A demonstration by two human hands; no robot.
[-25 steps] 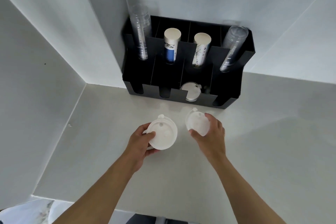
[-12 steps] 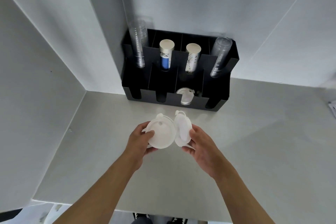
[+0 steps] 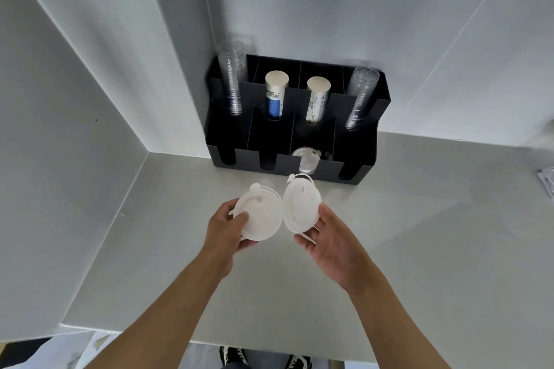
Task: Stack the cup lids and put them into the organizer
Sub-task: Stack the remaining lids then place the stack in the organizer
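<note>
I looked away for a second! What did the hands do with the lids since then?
The right hand lifted its lid off the counter and tilted it toward the left hand's lid; their edges nearly meet. The left hand kept holding. The organizer is unchanged.

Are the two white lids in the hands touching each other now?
Cannot tell. In the head view the left-hand lid and the right-hand lid meet edge to edge with no visible gap, but overlap from this angle could look the same.

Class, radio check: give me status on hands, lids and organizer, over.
Left hand gripping one lid; right hand holding second lid tilted. Lids edge to edge, not yet stacked. Organizer path unobstructed.
</note>
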